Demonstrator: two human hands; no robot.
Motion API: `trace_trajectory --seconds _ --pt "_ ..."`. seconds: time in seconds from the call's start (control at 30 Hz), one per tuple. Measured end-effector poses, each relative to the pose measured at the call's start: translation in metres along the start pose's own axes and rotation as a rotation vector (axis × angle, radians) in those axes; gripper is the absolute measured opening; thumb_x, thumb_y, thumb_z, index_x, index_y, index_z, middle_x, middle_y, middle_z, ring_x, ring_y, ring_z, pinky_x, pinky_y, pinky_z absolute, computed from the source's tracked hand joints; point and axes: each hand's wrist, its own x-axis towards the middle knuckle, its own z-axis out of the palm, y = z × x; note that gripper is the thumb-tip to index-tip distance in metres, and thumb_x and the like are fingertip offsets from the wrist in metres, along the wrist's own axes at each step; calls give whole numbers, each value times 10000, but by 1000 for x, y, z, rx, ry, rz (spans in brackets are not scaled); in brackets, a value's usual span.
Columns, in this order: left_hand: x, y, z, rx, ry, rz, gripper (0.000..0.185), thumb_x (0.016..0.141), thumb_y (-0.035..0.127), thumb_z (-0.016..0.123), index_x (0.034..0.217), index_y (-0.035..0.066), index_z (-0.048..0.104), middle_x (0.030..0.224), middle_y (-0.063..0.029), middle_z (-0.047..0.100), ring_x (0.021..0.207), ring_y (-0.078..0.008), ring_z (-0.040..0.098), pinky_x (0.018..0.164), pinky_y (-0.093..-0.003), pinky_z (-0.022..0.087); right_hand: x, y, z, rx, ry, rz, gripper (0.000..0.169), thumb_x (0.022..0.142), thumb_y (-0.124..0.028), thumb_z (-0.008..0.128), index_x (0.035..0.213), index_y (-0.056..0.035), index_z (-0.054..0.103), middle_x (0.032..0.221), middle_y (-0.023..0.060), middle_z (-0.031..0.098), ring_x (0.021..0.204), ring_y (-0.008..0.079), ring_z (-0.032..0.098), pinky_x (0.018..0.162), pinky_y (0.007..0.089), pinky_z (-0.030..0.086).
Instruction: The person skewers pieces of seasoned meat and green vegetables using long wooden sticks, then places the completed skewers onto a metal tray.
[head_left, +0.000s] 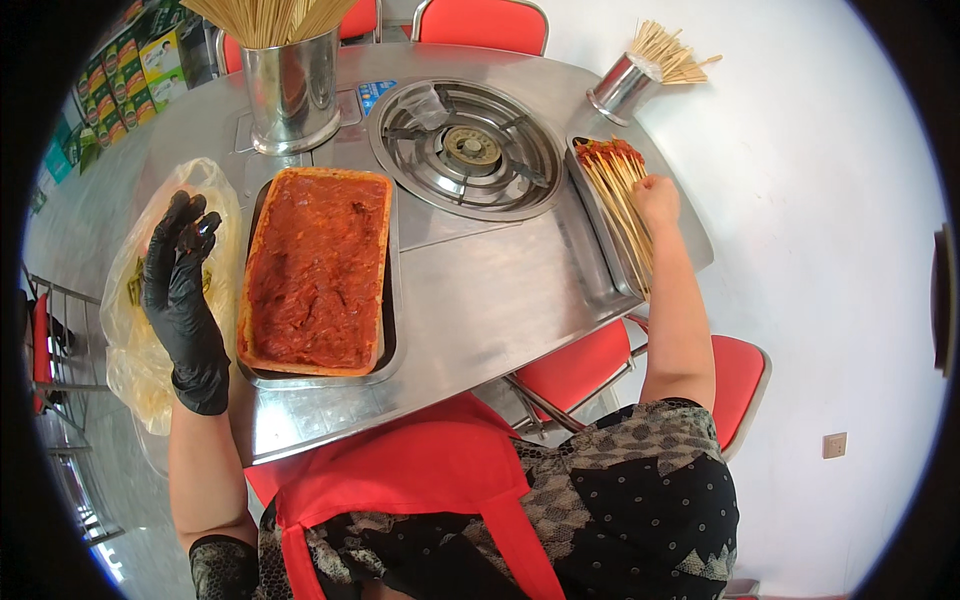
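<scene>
My left hand (184, 300), in a black glove, is raised over a clear plastic bag (135, 375) with green pieces inside; its fingers are bent, and whether they pinch anything is unclear. Beside it, a shallow rectangular tub of red marinated meat or paste (315, 270) rests on a metal tray (397, 330). Bare, my right hand (658, 201) touches the right edge of the skewers (615, 202), which lie in a long metal tray (591, 225) with their red-coated ends at the far end. Its fingertips are curled, and I cannot tell whether they grip a stick.
Behind the tub stands a tall metal canister (292, 94) of bamboo skewers. A round gas burner (471, 148) is set into the steel table (480, 285). Another metal cup (626, 86) with sticks leans at the back right. Red chairs (480, 26) surround the table; a wall is on the right.
</scene>
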Motion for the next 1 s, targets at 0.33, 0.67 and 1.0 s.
trace_trajectory --seconds 0.33,0.67,1.0 --pt "-4 1 -3 -37 5 -4 332 848 33 515 1174 -32 503 1098 -130 572 982 -219 572 874 -299 440 -15 -53 -19 -125 142 -135 256 776 -263 533 830 -44 653 814 196 629 796 365 604 715 428 478" --pt "0 12 2 46 -72 -136 266 840 54 573 1091 -33 562 950 -58 620 872 -97 563 808 -211 435 -137 -236 13 828 1 -864 72 747 -36 600 818 -25 607 757 92 598 681 232 574 638 309 454" --pt "-21 34 12 1117 -668 213 193 705 47 667 893 28 627 903 -119 617 842 -265 602 751 -314 476 -139 -220 27 1010 -208 -756 61 776 -22 575 827 -1 599 733 85 594 605 182 550 577 273 443"
